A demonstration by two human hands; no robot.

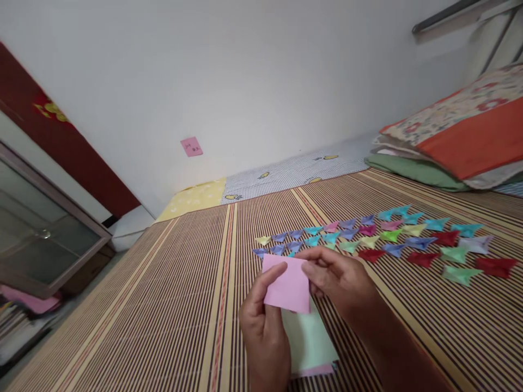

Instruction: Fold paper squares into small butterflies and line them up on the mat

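Between my two hands is a small pink sheet of paper (pixel 287 291), roughly square and held up toward me. My left hand (pixel 263 321) pinches its left side, thumb on the front face. At the upper right edge my right hand (pixel 337 275) grips it between thumb and fingers. Below the sheet lies a stack of larger coloured paper (pixel 310 340), pale green on top with pink and blue edges showing underneath. Just beyond my hands, several folded paper boats (pixel 368 242) stand in rows, in blue, red, yellow, green and pink.
A striped bamboo mat (pixel 196 283) spreads under everything. Folded bedding (pixel 469 136) is piled at the right against the wall (pixel 261 81). A pink note (pixel 192 146) is stuck on that wall. At the left stands a glass-fronted cabinet (pixel 44 228).
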